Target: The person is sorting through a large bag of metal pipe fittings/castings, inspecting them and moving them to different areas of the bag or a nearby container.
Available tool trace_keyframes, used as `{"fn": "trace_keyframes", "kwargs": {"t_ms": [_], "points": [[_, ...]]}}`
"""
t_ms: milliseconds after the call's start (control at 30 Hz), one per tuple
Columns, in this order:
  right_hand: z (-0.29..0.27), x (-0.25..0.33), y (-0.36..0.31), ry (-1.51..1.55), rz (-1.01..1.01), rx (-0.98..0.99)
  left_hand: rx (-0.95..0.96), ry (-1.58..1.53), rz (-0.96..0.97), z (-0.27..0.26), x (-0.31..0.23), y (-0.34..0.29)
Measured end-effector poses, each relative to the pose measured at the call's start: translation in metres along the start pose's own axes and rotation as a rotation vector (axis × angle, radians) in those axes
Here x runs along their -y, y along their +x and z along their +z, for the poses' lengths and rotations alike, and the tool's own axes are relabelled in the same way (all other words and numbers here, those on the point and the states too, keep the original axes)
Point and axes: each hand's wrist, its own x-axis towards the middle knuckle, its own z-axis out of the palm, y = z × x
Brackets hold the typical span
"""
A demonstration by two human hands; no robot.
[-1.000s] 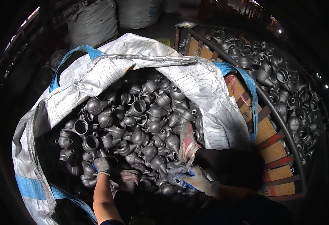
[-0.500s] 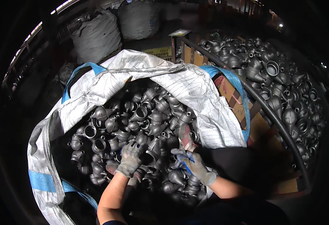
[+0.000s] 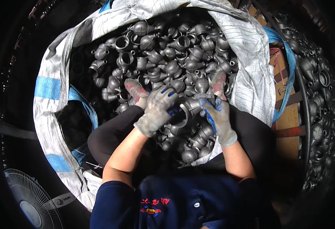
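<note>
Both my hands wear white gloves with blue palms. Between them is a grey metal casting (image 3: 182, 117), a hollow body with a wide round mouth toward my left hand. My left hand (image 3: 159, 108) curls its fingers at the rim of that mouth. At the narrower far end, my right hand (image 3: 217, 116) closes its fingers and thumb; their tips are slightly blurred. Many similar grey castings (image 3: 173, 68) lie heaped below and beyond in a large white woven bulk bag (image 3: 247, 61) with blue straps.
My shoes (image 3: 136, 91) rest among the castings, knees bent either side. To the right, a dark curved rail (image 3: 306, 126) and wooden boards (image 3: 287, 110) border another casting heap (image 3: 320, 107). A fan (image 3: 30, 204) stands at the lower left.
The view has tilted down toward my body. My hands have left the pile's surface and come closer together, with a casting now between them. My right fingers, spread before, are now closed.
</note>
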Motion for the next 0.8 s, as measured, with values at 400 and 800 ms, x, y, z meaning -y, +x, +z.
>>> {"fn": "trace_keyframes", "kwargs": {"t_ms": [400,800], "points": [[-0.011,-0.039,0.016,0.281,0.191,-0.02,-0.121,-1.785,-1.095,0.032,0.008,-0.04],[-0.006,-0.036,0.018,0.295,0.107,0.034,-0.306,-1.764,-1.038,0.021,0.004,-0.021]]}}
